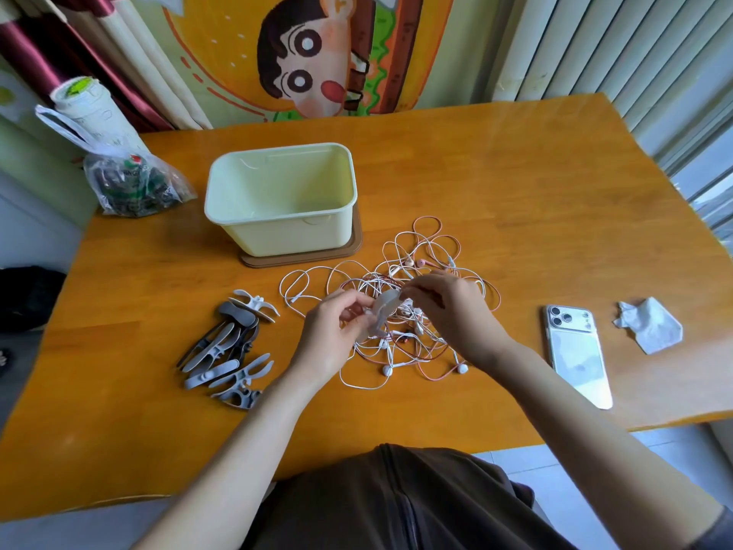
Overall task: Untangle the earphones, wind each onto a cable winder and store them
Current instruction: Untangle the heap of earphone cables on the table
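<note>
A tangled heap of white and pink earphones [420, 256] lies mid-table. Over its near side my left hand [333, 331] grips a pale grey cable winder [382, 311]. My right hand [448, 307] pinches a thin white earphone cable at the winder's top end. A pile of several grey, white and dark cable winders [228, 349] lies to the left of the heap. A pale yellow storage box [281, 200] stands open behind, on its brown lid [357, 242]; nothing shows inside it.
A white smartphone [577, 353] lies face down to the right, with a crumpled tissue [650, 325] beyond it. A plastic bag [127, 180] with a roll sits at the far left corner. The orange table [515, 184] ends near my lap.
</note>
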Demonstrator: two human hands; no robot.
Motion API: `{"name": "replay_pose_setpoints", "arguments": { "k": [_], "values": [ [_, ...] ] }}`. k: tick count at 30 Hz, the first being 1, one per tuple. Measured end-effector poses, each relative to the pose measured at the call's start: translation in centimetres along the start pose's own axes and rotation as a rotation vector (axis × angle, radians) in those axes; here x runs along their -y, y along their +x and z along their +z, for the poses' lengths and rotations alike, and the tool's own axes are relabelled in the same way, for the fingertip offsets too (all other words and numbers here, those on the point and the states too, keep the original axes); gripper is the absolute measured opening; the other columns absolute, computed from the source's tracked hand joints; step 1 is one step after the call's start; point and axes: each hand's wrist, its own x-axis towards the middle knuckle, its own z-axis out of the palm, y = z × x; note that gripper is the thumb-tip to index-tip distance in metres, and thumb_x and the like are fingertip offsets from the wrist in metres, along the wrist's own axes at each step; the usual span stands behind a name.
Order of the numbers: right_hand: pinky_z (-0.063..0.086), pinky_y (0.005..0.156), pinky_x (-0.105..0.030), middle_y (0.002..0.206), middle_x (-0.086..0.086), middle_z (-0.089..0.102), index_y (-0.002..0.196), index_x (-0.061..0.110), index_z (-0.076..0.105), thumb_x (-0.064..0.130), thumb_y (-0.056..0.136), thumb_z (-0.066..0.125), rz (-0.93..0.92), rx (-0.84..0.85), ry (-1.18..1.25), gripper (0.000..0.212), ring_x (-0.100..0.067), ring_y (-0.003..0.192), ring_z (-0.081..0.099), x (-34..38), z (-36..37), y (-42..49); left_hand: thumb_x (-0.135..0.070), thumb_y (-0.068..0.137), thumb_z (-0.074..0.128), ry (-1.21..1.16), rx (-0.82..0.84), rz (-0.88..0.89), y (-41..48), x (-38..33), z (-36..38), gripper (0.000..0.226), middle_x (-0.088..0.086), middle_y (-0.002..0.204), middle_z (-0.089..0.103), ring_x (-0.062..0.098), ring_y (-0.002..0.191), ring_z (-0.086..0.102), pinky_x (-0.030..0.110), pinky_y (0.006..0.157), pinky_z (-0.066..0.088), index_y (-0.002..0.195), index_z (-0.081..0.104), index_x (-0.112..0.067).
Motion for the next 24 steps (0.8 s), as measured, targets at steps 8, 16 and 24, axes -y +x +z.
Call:
{"name": "replay_pose_setpoints", "arguments": {
  "k": [8, 16, 24],
  "values": [
    [0.036, 0.062, -0.003, 0.070, 0.017, 0.055, 0.089, 0.007, 0.073, 0.012, 0.087, 0.065, 0.076, -0.051, 0.071, 0.009, 0.016, 0.069, 0.053, -0.7, 0.0, 0.2, -0.009, 0.086, 0.065, -0.288, 0.252, -0.055, -0.4, -0.8, -0.9, 0.020, -0.003, 0.094, 0.067, 0.012, 0.091, 0.064, 0.024, 0.082, 0.053, 0.094, 0.064, -0.027],
    [0.039, 0.055, -0.009, 0.061, 0.016, 0.054, 0.082, 0.022, 0.062, 0.009, 0.094, 0.054, 0.153, 0.092, 0.206, 0.020, 0.002, 0.055, 0.053, -0.3, 2.0, -1.0, -0.016, 0.076, 0.058, -1.005, 0.034, -0.252, 0.5, -1.4, -1.1, 0.023, -0.001, 0.100, 0.071, 0.013, 0.094, 0.063, 0.032, 0.087, 0.047, 0.099, 0.061, -0.013],
    [0.041, 0.061, -0.008, 0.073, 0.007, 0.060, 0.097, 0.010, 0.070, 0.009, 0.097, 0.048, 0.123, 0.149, 0.186, 0.022, 0.007, 0.063, 0.055, 0.5, 3.8, -1.9, -0.012, 0.096, 0.048, -1.076, -0.111, -0.400, 0.3, -0.5, -0.7, 0.015, 0.003, 0.104, 0.068, 0.016, 0.097, 0.062, 0.032, 0.087, 0.046, 0.099, 0.063, -0.016]
  ]
}}
